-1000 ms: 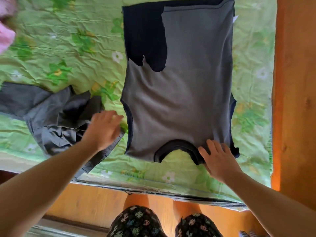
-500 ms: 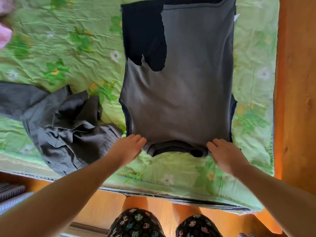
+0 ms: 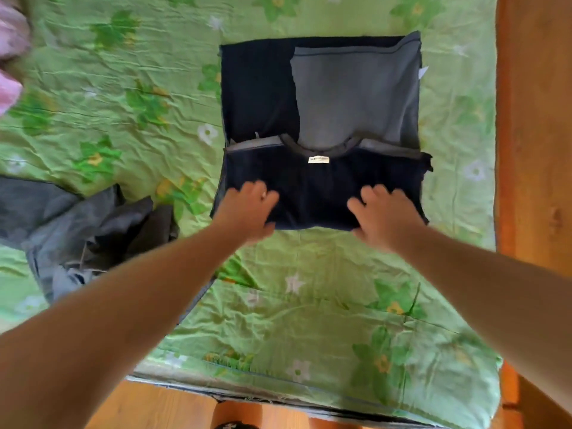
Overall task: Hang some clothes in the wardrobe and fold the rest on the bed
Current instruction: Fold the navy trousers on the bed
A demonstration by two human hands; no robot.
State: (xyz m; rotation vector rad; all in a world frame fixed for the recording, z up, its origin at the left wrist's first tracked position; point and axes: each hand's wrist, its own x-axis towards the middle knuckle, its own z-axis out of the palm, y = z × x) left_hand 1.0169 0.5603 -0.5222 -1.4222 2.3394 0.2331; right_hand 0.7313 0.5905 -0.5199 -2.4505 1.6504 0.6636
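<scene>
Head view. Surface: a bed covered by a wrinkled green sheet [image 3: 309, 305] with a flower print fills most of the frame. A wooden floor [image 3: 148, 407] shows along the bottom edge, and an orange-brown wooden panel [image 3: 535, 150] runs down the right edge.

The T-shirt [image 3: 315, 196], navy with a grey inner side, lies flat in the upper centre of the frame, well in from the sheet's near edge. Its near part is folded over the far part, so the neckline sits across the middle with a white label [image 3: 318, 159] facing up. Grey fabric shows at the upper right of the garment, navy at the upper left.

A crumpled grey garment [image 3: 93, 224] lies at centre left, apart from the T-shirt. A pink cloth [image 3: 10, 57] is cut off by the upper left edge.

Hands: both bare forearms reach in from the lower corners. The left hand [image 3: 247, 212] rests palm down on the near left of the folded flap, the right hand [image 3: 387, 218] on its near right. Fingers of both lie extended on the navy fabric, not closed round it. Both hands are blurred; whether the thumbs tuck under the fold cannot be told.
</scene>
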